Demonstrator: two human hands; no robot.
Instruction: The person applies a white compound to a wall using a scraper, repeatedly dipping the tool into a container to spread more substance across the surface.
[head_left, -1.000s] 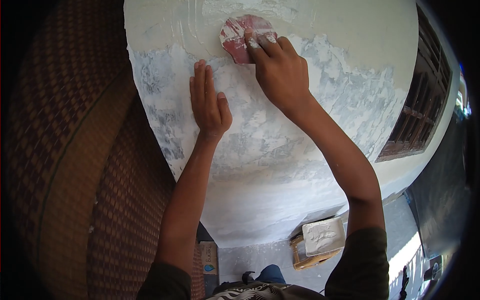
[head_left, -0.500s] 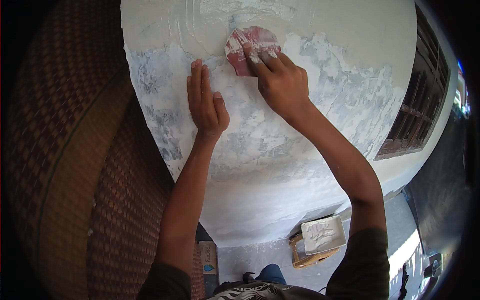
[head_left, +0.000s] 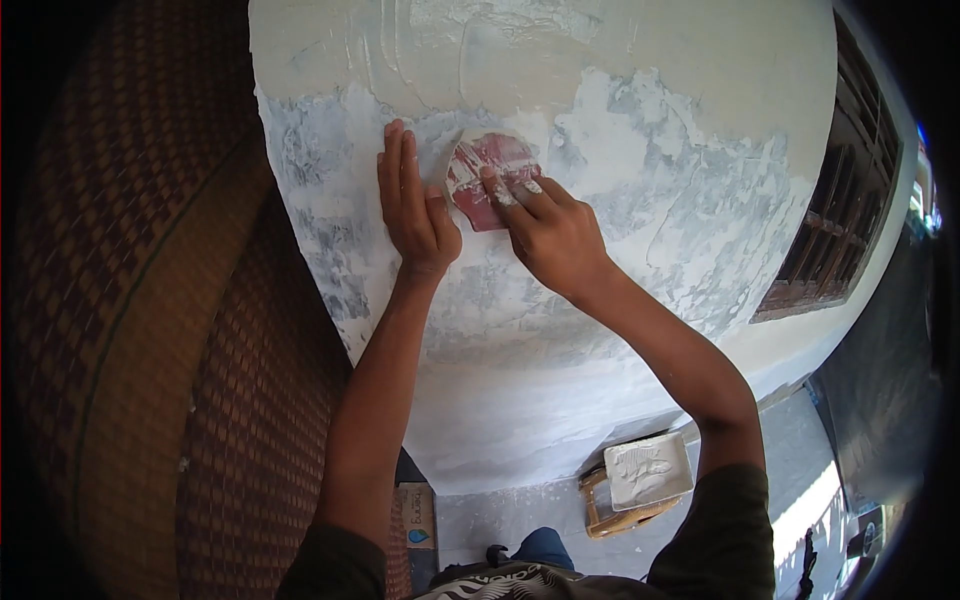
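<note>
The person's right hand (head_left: 548, 232) presses a round red scraper (head_left: 487, 177), smeared with white putty, flat against the patchy wall (head_left: 640, 180). The fingers (head_left: 515, 190) lie extended and close together across the disc's lower edge, putty on their tips, so the pressure spreads over the blade rather than one point. The scraper sits in the upper middle of the wall, on the border between the smoother pale coat above and the mottled grey-white area below.

The left hand (head_left: 415, 210) rests palm-flat on the wall just beside the scraper, fingers straight and pressed together, thumb near the disc's edge; it holds nothing and appears to brace the body.

Below, a white tray of putty (head_left: 648, 470) sits on a small wooden stool (head_left: 610, 515), within reach. A barred window (head_left: 840, 200) lies to the right, a woven panel (head_left: 150, 330) to the left.
</note>
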